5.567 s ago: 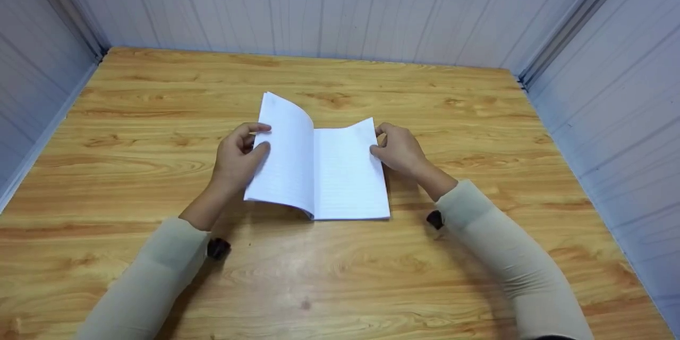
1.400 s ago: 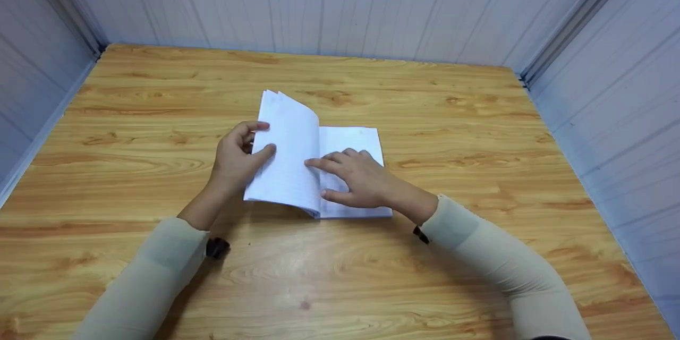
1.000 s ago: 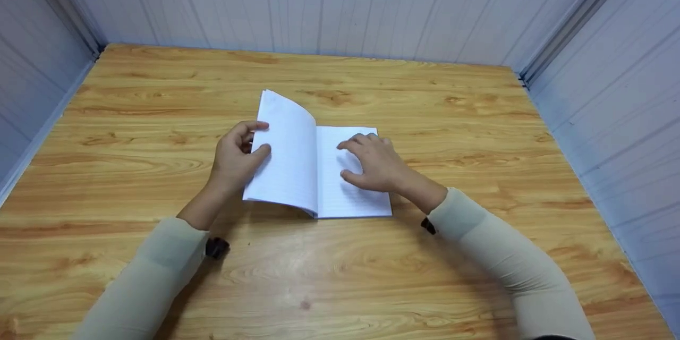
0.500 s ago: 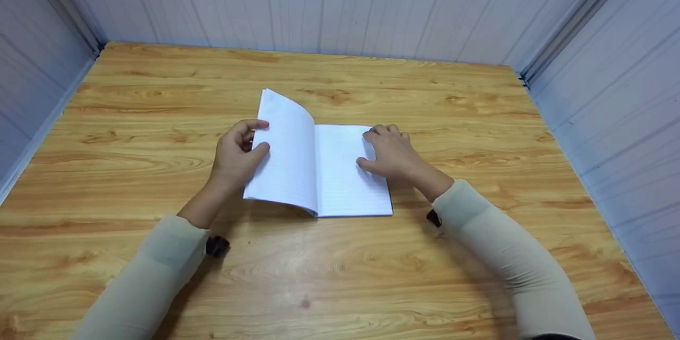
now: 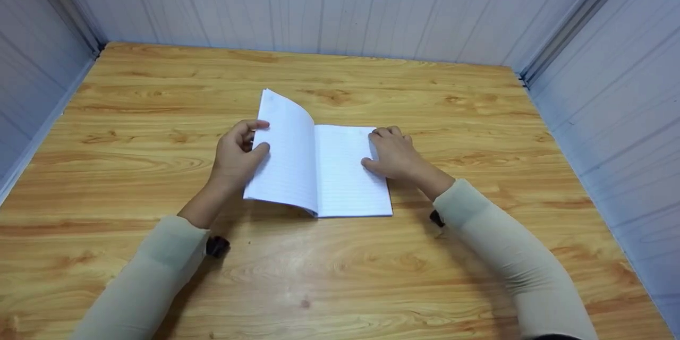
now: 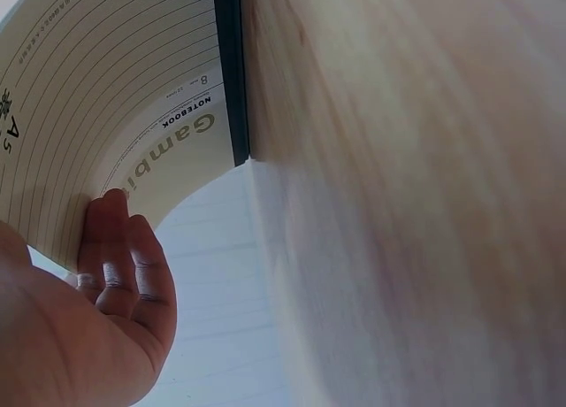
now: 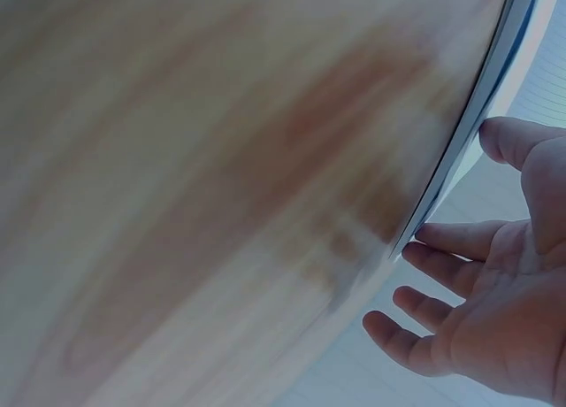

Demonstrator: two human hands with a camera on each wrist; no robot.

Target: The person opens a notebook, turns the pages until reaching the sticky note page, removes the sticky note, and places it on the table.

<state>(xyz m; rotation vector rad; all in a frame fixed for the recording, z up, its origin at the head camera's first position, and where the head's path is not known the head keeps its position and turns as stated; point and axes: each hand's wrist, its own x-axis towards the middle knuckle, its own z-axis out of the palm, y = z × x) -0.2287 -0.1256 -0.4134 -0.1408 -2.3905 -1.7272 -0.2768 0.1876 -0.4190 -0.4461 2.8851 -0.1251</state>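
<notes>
An open notebook (image 5: 350,180) with white lined pages lies on the table, its left part lifted and curved upward. My left hand (image 5: 236,156) grips the outer edge of that raised part, thumb on the page and fingers behind. The left wrist view shows the notebook's cream cover (image 6: 133,97), printed with lines and the word NOTEBOOK, and a dark spine strip (image 6: 232,71). At the upper right edge of the flat page is my right hand (image 5: 396,154). Its thumb (image 7: 508,142) and index fingertip sit right at the page edge, while the other fingers spread loosely beyond it.
The wood-patterned table (image 5: 319,276) reaches toward pale panelled walls (image 5: 345,5) at the back and both sides. A small black device (image 5: 218,247) sits under the left sleeve, and another black device (image 5: 436,218) under the right sleeve.
My right hand has moved from near the notebook's centre fold out to the right page's edge. Earlier that hand pinched a lifted page corner; now the page lies flat. My left hand keeps its hold.
</notes>
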